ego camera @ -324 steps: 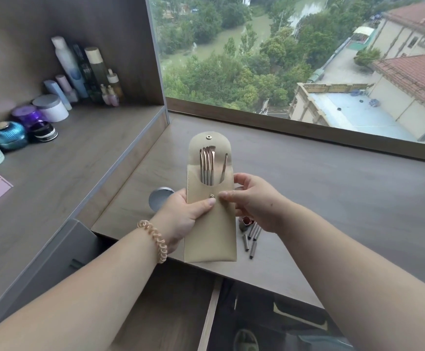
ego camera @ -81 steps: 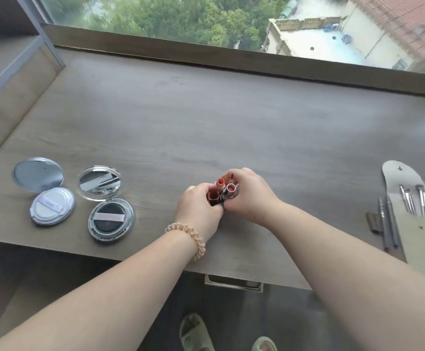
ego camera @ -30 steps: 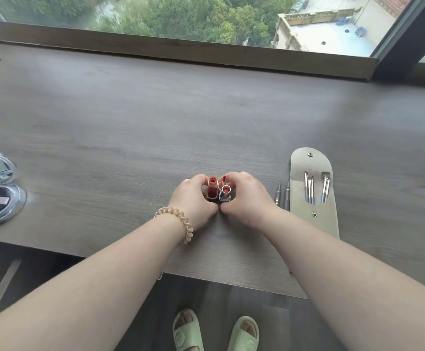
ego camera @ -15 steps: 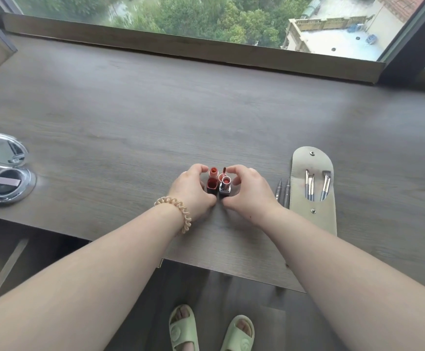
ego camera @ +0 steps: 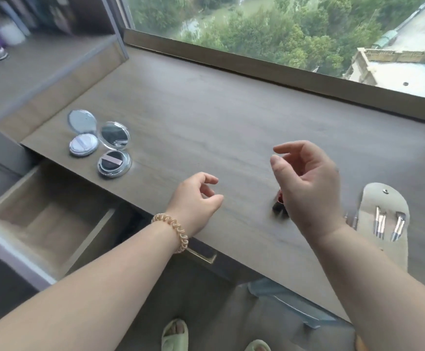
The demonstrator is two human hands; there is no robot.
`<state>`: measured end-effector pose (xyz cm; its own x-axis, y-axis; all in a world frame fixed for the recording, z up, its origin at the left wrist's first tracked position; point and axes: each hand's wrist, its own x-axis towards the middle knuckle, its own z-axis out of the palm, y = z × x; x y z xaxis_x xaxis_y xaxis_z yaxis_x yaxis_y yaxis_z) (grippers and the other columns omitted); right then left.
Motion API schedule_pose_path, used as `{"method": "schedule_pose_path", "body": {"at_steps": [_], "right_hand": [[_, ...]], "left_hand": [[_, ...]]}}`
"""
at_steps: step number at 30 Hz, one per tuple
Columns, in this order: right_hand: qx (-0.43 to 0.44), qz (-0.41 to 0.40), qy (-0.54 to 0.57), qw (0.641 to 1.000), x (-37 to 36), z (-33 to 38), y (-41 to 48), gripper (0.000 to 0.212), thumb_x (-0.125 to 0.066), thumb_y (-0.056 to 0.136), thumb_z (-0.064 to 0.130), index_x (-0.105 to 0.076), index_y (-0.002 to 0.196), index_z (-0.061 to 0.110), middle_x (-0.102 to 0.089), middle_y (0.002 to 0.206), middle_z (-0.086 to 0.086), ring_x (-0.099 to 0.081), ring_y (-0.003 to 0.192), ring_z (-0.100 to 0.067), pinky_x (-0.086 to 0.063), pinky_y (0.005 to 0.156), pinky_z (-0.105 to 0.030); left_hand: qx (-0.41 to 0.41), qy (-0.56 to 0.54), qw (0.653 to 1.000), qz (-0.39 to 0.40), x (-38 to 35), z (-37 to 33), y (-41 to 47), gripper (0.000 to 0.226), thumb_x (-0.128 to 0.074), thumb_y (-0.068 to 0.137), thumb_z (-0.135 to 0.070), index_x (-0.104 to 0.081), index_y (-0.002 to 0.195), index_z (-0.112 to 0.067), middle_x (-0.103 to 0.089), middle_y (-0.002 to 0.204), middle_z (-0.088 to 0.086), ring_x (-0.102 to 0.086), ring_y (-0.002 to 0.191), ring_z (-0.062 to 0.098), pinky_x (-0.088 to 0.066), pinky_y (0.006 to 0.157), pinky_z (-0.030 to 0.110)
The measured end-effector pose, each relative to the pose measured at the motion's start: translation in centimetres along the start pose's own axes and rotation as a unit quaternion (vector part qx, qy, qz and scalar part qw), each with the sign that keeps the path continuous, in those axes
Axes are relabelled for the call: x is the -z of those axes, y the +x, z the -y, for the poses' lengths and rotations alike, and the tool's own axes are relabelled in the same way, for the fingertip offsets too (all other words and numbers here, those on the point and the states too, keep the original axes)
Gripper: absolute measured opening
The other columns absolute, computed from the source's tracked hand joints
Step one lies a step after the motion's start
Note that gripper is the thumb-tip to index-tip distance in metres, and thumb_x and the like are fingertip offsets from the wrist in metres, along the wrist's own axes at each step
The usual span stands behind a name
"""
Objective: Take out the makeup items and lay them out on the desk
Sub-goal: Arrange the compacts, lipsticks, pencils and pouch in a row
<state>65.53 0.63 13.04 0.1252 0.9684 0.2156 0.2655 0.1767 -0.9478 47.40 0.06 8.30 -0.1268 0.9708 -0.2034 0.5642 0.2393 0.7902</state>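
Head view: my left hand (ego camera: 196, 196) over near edge of surface (ego camera: 206, 110), fingers loosely curled, grasping nothing. My right hand (ego camera: 307, 188) raised, fingers relaxed, also empty. Lipsticks (ego camera: 279, 207) stand on surface just behind right hand, mostly hidden by it. Two open compacts (ego camera: 113, 150) lie side by side at left end of surface. Brush pouch (ego camera: 383, 198) lies flap open at right. Open drawer (ego camera: 46, 224) below left.

view: head, single wide-angle | position: we look from above the front edge of the desk (ego camera: 206, 117) | facing: forward and down, toward the window (ego camera: 282, 29) | range: near, desk fills most of the frame
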Motion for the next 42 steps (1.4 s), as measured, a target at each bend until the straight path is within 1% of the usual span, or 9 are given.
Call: {"method": "schedule_pose_path", "body": {"at_steps": [3,9,13,15,20,24,31,37,42], "right_hand": [[0.009,0.093,-0.031,0.995,-6.2,0.8,0.3,0.005,-0.065,0.083,0.019,-0.065,0.086,0.022,-0.061,0.070,0.004,-0.052,0.058,-0.007,-0.042,0.057,-0.021],[-0.063,0.241,-0.129,0.960,-20.3,1.3,0.9,0.026,-0.067,0.081,0.028,-0.061,0.106,0.026,-0.061,0.098,0.005,-0.057,0.074,-0.008,-0.049,0.070,-0.028],[-0.152,0.232,-0.151,0.949,-28.4,1.1,1.3,0.053,-0.072,0.076,0.039,-0.052,0.122,0.025,-0.057,0.113,0.003,-0.058,0.091,-0.013,-0.050,0.077,-0.030],[-0.173,0.216,-0.199,0.940,-32.6,0.9,1.2,0.073,-0.076,0.068,0.046,-0.045,0.130,0.024,-0.051,0.120,0.002,-0.052,0.109,-0.015,-0.045,0.089,-0.031],[-0.169,0.151,-0.334,0.915,-39.2,0.2,0.5,0.095,-0.074,0.060,0.056,-0.030,0.139,0.026,-0.039,0.134,0.002,-0.032,0.128,-0.021,-0.030,0.105,-0.036],[-0.175,0.128,-0.367,0.905,-41.0,-0.5,0.8,0.098,-0.074,0.065,0.049,-0.022,0.144,0.024,-0.034,0.141,0.003,-0.026,0.133,-0.020,-0.024,0.107,-0.036],[-0.152,0.115,-0.392,0.900,-41.4,-1.9,1.2,0.088,-0.068,0.065,0.039,-0.026,0.141,0.024,-0.042,0.127,0.004,-0.032,0.125,-0.020,-0.026,0.102,-0.033],[-0.117,0.087,-0.353,0.924,-39.9,-1.9,0.6,0.080,-0.068,0.067,0.033,-0.034,0.139,0.022,-0.045,0.124,0.002,-0.036,0.118,-0.023,-0.029,0.097,-0.033],[-0.102,-0.012,-0.346,0.932,-34.4,-2.0,-0.2,0.077,-0.070,0.064,0.035,-0.043,0.134,0.020,-0.051,0.121,0.003,-0.042,0.113,-0.023,-0.031,0.093,-0.032]], "left_hand": [[-0.003,-0.001,1.000,-0.031,4.2,1.5,0.2,0.017,-0.068,0.081,-0.023,-0.064,0.097,-0.023,-0.058,0.072,-0.009,-0.058,0.067,0.010,-0.054,0.072,0.034],[0.009,0.005,0.995,-0.095,14.1,7.5,2.8,0.009,-0.067,0.081,-0.023,-0.063,0.089,-0.020,-0.060,0.074,-0.007,-0.057,0.068,0.006,-0.047,0.062,0.020],[0.045,-0.006,0.991,-0.126,20.3,12.9,5.8,0.006,-0.068,0.078,-0.018,-0.062,0.080,-0.018,-0.063,0.072,-0.007,-0.060,0.070,0.012,-0.048,0.066,0.024],[0.077,0.003,0.985,-0.156,23.4,15.7,7.9,0.012,-0.068,0.076,-0.021,-0.060,0.085,-0.019,-0.062,0.076,-0.008,-0.060,0.076,0.015,-0.048,0.071,0.027],[0.105,0.110,0.969,-0.193,26.5,20.4,13.0,0.059,-0.071,0.068,-0.036,-0.047,0.118,-0.019,-0.053,0.120,0.005,-0.044,0.118,0.025,-0.032,0.101,0.033],[0.104,0.179,0.962,-0.178,25.7,21.3,15.9,0.080,-0.068,0.067,-0.039,-0.035,0.136,-0.015,-0.042,0.138,0.007,-0.033,0.128,0.028,-0.030,0.104,0.036],[0.109,0.231,0.956,-0.146,24.0,21.8,18.9,0.062,-0.064,0.069,-0.035,-0.046,0.124,-0.015,-0.049,0.129,0.006,-0.037,0.123,0.030,-0.032,0.099,0.039],[0.086,0.204,0.957,-0.189,24.0,21.1,19.0,0.064,-0.069,0.066,-0.036,-0.048,0.123,-0.015,-0.051,0.124,0.015,-0.040,0.119,0.037,-0.033,0.100,0.043],[0.024,0.169,0.971,-0.170,21.0,17.5,17.5,0.074,-0.075,0.064,-0.038,-0.048,0.128,-0.014,-0.052,0.125,0.017,-0.041,0.119,0.037,-0.033,0.101,0.045]]}}
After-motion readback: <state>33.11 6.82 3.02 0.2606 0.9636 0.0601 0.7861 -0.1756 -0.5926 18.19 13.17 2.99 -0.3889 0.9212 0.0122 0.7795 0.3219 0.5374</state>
